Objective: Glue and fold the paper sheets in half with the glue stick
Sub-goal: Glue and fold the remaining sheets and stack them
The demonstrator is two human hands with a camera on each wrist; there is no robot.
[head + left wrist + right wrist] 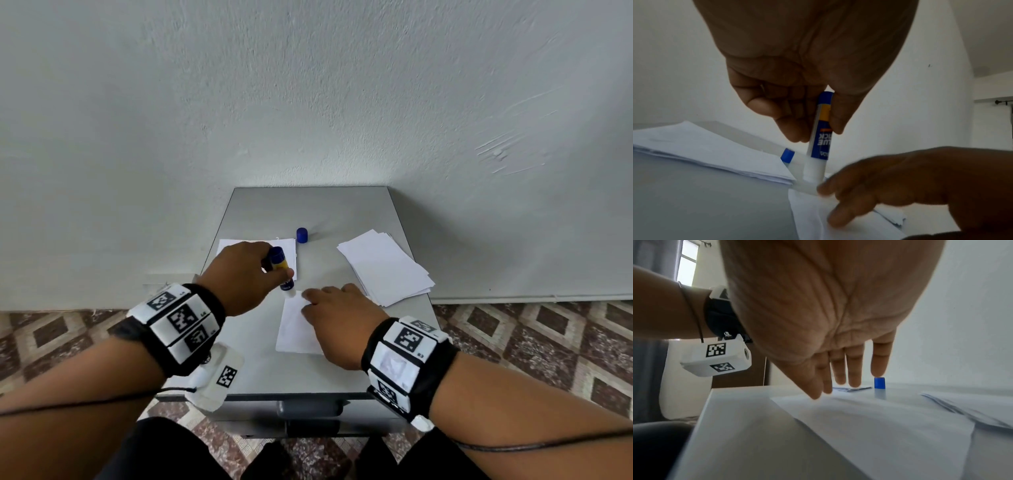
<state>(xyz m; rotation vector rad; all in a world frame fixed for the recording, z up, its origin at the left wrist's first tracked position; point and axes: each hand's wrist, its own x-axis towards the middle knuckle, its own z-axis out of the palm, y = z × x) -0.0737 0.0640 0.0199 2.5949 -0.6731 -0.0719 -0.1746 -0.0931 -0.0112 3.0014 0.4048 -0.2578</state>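
My left hand (246, 274) grips a blue and yellow glue stick (281, 270), uncapped, white tip down on the far edge of a white paper sheet (294, 329). In the left wrist view the glue stick (819, 139) stands almost upright with its tip on the sheet (809, 211). My right hand (339, 322) lies flat on that sheet with straight fingers, holding it down. The right wrist view shows the straight fingers (854, 369) reaching down onto the sheet (879, 426).
The blue cap (301, 235) stands alone on the small grey table (308, 209). A loose stack of white sheets (383, 267) lies at the right. A pile of folded sheets (233, 245) lies at the left, partly under my left hand. Patterned floor surrounds the table.
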